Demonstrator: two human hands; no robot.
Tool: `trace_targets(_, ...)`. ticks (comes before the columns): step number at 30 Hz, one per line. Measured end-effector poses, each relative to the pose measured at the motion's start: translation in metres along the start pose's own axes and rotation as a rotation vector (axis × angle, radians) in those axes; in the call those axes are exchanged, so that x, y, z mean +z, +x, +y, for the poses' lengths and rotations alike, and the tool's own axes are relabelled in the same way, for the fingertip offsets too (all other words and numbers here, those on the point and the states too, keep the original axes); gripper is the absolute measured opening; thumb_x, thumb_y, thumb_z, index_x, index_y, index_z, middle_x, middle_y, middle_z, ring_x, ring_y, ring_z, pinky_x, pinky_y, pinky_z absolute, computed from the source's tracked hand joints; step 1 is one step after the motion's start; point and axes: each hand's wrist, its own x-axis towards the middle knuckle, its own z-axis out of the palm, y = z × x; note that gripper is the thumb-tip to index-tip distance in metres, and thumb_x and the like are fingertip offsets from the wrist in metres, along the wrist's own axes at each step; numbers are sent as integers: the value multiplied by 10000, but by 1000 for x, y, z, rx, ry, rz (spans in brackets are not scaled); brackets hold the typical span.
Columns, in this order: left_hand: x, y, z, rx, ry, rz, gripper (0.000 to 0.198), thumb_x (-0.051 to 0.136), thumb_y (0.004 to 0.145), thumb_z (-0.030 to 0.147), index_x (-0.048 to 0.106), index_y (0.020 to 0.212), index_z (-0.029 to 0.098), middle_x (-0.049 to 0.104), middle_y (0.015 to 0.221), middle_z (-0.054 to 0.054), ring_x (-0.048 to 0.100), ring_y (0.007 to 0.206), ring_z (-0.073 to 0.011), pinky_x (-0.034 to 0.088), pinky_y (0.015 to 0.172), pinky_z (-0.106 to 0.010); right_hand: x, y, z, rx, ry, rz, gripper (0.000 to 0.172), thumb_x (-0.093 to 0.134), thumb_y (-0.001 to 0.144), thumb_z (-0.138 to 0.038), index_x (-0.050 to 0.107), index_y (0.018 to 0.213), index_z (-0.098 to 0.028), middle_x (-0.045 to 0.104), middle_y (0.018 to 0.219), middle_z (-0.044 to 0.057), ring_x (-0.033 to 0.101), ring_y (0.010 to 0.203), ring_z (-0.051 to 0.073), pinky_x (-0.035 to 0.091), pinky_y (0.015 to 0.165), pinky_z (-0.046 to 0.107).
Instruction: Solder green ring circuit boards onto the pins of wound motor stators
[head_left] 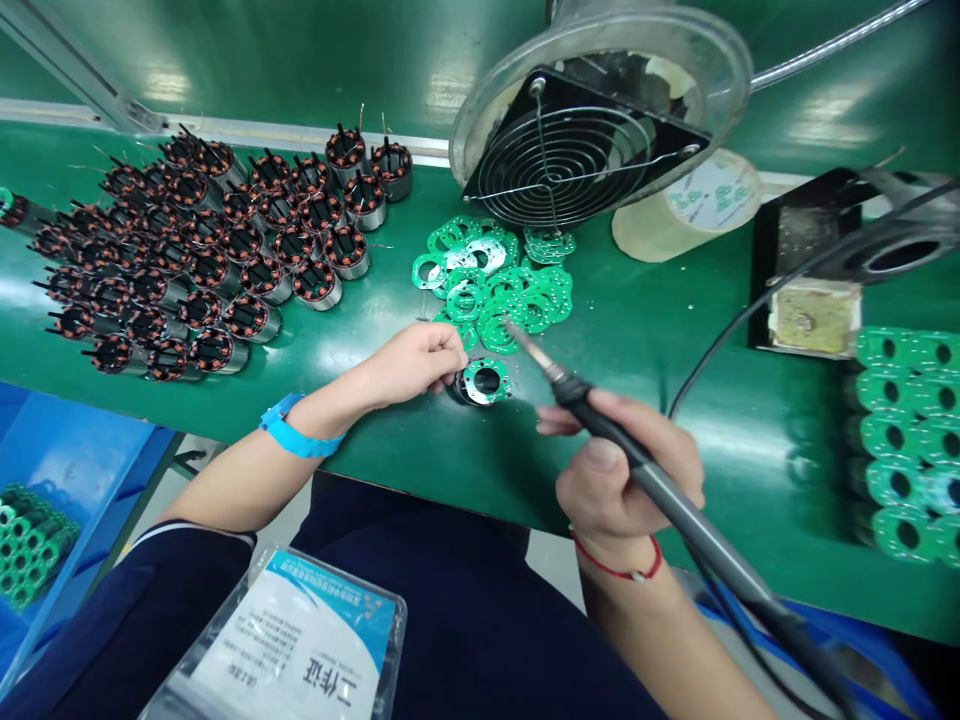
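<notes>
My left hand (pixel 426 360) is closed, its fingertips at the left edge of a motor stator (pixel 459 394) that stands on the bench. A green ring-shaped circuit board (pixel 498 385) sits on top of this stator. My fingers hide part of its left side. In my right hand (pixel 630 470) is a soldering iron (pixel 637 455), gripped like a pen. The iron's tip points up and left, appearing over the loose green circuit boards (pixel 536 300) piled behind the stator. Whether the tip touches them I cannot tell.
Many copper-wound stators (pixel 217 265) stand at the left. A fan (pixel 570 160) hangs behind the boards, beside a tape roll (pixel 675 215). At right are a soldering iron stand (pixel 780 250), its sponge (pixel 814 318), and rows of board-topped stators (pixel 900 435). A blue bin (pixel 90 440) is lower left.
</notes>
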Motion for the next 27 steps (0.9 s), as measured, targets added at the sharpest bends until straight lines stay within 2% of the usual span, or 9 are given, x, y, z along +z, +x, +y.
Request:
trace_targets(2,1,0,1,0,2,4,257,489,841,6,470,632,154,494,519,76,460,429,-19,326,446,-170,5,6,-3,32,-15,12,343,516,986,-309,530,1327,-265,727,1057,63,740,839,220,609,723,406)
trace_targets(5,2,2,0,2,15,-3,249,489,840,20,458,636,159,489,524,73,453,430,-24,325,446,-174,10,18,-4,64,-128,-187,446,572,958,-277,456,1389,-278,684,1239,90,677,1121,251,545,973,486)
trace_targets(8,0,2,-3,17,51,-27,226,485,854,66,447,656,167,477,546,68,447,453,-37,344,468,-185,13,25,-2,69,-206,-393,506,637,912,-324,447,1379,-277,630,1324,108,619,1214,281,520,1015,499)
trace_targets(10,-3,-1,-7,93,88,-33,157,486,871,119,469,723,170,491,609,55,478,519,-58,403,531,-204,14,25,0,96,-229,-433,483,622,922,-336,448,1369,-284,647,1286,95,629,1194,279,532,998,490)
trace_targets(12,-5,-6,-12,256,190,-19,62,550,876,214,510,883,167,557,775,10,560,703,-109,486,677,-259,15,23,0,100,-243,-397,497,627,923,-359,436,1376,-285,650,1273,94,637,1177,277,543,977,480)
trace_targets(15,-3,-12,-19,493,499,-5,458,735,773,331,487,1122,169,568,1102,-96,550,1069,-244,484,929,-412,17,18,-2,65,-290,-309,507,624,930,-389,430,1385,-275,665,1228,97,665,1111,268,562,924,460)
trace_targets(16,-1,-13,-21,528,602,4,511,760,752,323,478,1150,169,552,1163,-120,523,1128,-280,463,969,-453,18,16,-4,51,-320,-288,488,614,938,-386,441,1379,-272,676,1203,95,675,1082,264,563,907,455)
trace_targets(22,21,-9,-34,578,805,119,459,652,851,248,444,1243,132,543,1254,-174,495,1190,-320,435,1010,-499,27,4,-8,-81,-525,-131,371,583,963,-323,546,1322,-235,747,1051,83,703,937,257,515,929,453)
trace_targets(27,16,-5,-33,663,827,65,438,622,859,230,484,1264,134,549,1274,-159,496,1175,-303,428,1026,-473,30,-6,-6,-117,-551,-83,373,553,970,-263,544,1342,-232,752,1030,77,712,908,235,491,983,439)
